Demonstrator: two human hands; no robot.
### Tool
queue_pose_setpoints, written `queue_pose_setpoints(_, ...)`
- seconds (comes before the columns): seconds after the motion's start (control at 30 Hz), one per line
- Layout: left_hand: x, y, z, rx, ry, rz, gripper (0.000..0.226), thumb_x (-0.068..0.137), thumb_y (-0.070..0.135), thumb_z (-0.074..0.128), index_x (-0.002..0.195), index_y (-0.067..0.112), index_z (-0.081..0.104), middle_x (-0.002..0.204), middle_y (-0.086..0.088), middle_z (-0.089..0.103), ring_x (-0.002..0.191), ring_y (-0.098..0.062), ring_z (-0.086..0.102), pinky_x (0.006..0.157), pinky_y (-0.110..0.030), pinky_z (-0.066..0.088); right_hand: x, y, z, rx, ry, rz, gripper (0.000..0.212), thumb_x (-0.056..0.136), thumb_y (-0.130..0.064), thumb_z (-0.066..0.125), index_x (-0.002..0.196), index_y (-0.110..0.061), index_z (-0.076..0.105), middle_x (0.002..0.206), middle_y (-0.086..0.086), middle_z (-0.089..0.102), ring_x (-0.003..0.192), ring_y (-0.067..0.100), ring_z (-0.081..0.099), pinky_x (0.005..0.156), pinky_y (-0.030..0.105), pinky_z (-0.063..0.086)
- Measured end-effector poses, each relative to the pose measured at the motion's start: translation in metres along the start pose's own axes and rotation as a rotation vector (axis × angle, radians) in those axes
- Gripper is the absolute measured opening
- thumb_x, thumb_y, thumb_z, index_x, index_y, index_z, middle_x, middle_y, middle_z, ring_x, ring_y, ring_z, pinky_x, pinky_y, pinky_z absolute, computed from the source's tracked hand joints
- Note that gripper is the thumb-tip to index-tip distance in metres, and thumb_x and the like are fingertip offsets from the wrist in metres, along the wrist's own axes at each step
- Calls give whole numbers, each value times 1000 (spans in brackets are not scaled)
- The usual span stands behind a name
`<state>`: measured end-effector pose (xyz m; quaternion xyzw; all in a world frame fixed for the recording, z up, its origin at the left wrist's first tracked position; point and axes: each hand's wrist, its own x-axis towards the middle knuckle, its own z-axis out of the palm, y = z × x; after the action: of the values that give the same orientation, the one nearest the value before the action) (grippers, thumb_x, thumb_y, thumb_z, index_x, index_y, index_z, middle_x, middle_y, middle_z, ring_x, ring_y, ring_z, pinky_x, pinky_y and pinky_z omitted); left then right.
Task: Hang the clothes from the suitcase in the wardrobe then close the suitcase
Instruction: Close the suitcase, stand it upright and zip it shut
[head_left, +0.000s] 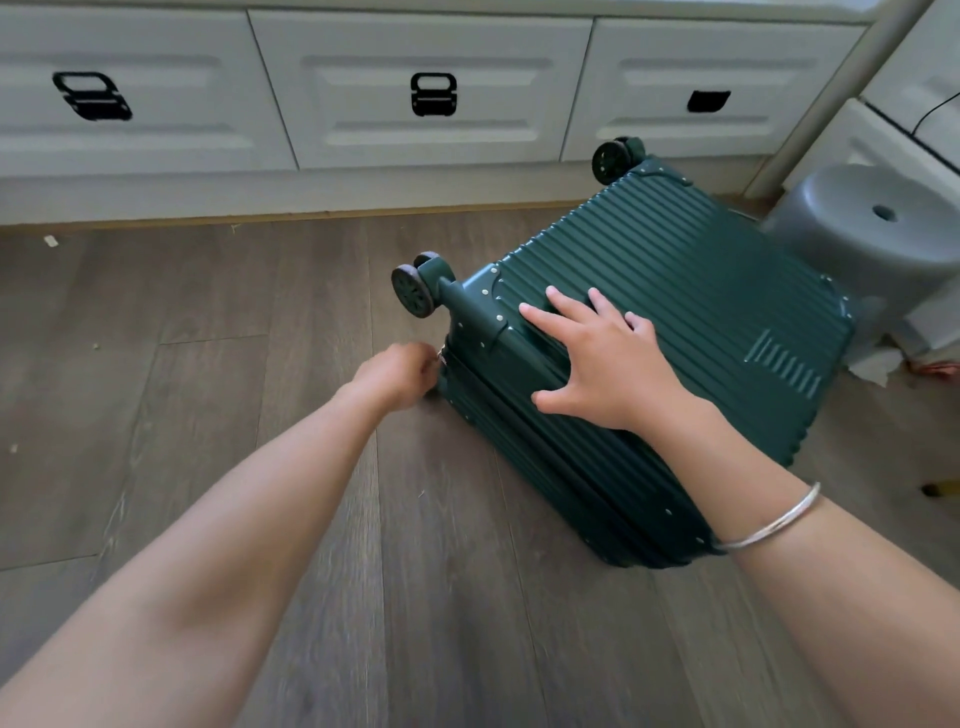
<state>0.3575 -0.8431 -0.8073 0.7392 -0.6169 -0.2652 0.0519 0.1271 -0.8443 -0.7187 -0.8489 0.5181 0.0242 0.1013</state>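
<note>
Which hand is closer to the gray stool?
Right. The right hand presses flat on top of the green suitcase, which lies beside the gray stool. The left hand pinches the zipper pull at the suitcase's opposite corner, farther away.

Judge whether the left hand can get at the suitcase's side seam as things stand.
Probably yes: the left hand is at the wheel-end corner of the seam with nothing between; the right hand rests on the suitcase, clear of it.
</note>
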Motion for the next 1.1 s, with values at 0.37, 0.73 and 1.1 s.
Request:
queue_pose_setpoints(0.37,-8,-8,13,-83,-39,-16,21,98,29,31,95,25,52,93,-6,67,82,-30,64,79,-45,55,7,4,-2,44,14,-2,89,71,-44,68,146,-49,20,160,-14,13,149,25,6,116,55,12)
queue_pose_setpoints(0.73,0,10,12,-258,-100,-43,24,101,24,34,114,7,43,104,-11,54,94,-28,51,77,-35,39,-3,11,3,29,22,-13,89,74,-45,67,148,-47,18,161,-12,11,149,25,6,117,55,12)
queue_pose_setpoints(1.1,-36,12,55,-200,131,40,28,102,34,34,88,19,52,85,-5,62,80,-30,59,63,-33,40,6,1,0,81,-8,-8,88,74,-38,71,149,-41,24,160,-6,16,149,32,8,114,63,12)
